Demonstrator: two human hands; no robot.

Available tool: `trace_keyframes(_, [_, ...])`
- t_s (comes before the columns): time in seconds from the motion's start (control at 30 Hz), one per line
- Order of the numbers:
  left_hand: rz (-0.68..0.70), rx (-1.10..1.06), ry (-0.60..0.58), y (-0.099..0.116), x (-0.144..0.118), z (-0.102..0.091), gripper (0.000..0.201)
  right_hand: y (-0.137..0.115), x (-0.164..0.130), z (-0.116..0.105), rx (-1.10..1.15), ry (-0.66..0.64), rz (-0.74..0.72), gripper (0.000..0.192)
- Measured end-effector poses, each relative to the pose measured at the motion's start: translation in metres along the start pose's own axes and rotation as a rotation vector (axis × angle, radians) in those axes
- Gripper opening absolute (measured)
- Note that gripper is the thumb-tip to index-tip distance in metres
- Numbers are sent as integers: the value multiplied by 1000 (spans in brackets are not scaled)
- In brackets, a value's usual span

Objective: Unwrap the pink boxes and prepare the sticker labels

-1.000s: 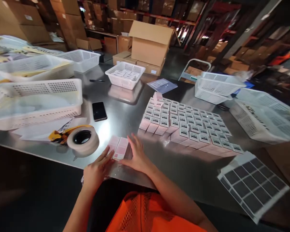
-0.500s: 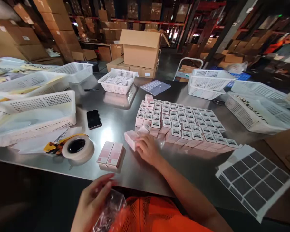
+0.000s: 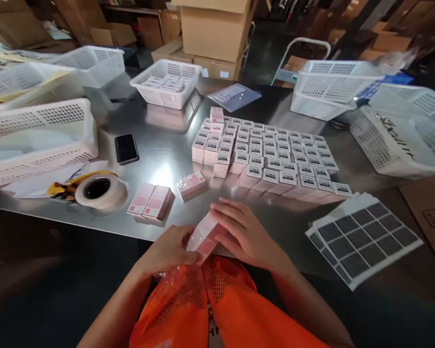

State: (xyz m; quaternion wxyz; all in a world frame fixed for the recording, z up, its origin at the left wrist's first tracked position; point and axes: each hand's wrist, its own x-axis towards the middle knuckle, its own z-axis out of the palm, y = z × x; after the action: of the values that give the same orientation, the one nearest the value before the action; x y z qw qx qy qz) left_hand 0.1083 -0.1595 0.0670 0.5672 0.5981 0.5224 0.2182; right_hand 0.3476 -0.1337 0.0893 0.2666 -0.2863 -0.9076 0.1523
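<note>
Close to my body, over the table's front edge, a small pink-and-white box with shiny clear film on it is tilted between my hands. My left hand is closed on its left end. My right hand grips the other side, fingers across the top. Another pink box, its wrapping glossy, lies just beyond. Left of that, a pair of pink boxes lies side by side. Farther right stands a large block of upright boxes with barcode labels, with one pink box on top.
A tape roll and a black phone lie at left, near a white basket. A basket of boxes and a plastic sleeve sit at the back. Label sheets and stacked baskets are at right.
My right hand has come back from the table toward my body, leaving one wrapped box lying there. Both hands now meet on a pink box. The view has tilted downward.
</note>
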Motion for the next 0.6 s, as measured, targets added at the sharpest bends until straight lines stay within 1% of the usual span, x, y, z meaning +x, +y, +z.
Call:
trace_keyframes(0.03, [-3,161,-23,4,-1,0,19,3,-1,-4,-11,-97,-10,39])
trace_keyframes(0.07, [-13,271,-45,7,-1,0,19,5,-1,-5,-2,-177,-23,32])
trace_keyframes(0.1, [-29,334,-60,9,-1,1,22,7,-3,-5,19,-226,-31,26])
trace_keyframes(0.13, [-49,354,-38,10,-1,1,29,9,-4,-3,44,-239,-22,19])
trace_keyframes(0.2, [-88,321,31,8,-2,2,43,11,-10,2,91,-198,38,12])
trace_keyframes(0.23, [-97,284,79,6,-4,2,46,12,-13,5,118,-159,75,11])
trace_keyframes(0.33, [-51,142,223,0,-7,3,42,13,-22,12,243,-5,167,15])
trace_keyframes(0.4, [-3,76,288,-2,-10,5,41,11,-26,15,347,89,232,18])
trace_keyframes(0.47, [26,67,324,-2,-12,8,41,9,-27,17,440,115,329,7])
trace_keyframes(0.5, [32,81,334,-2,-12,9,40,7,-28,18,472,103,381,7])
trace_keyframes(0.57, [33,83,342,-2,-12,10,37,4,-29,18,507,101,438,17])
trace_keyframes(0.6, [19,36,345,-3,-11,9,36,2,-29,17,519,126,428,16])
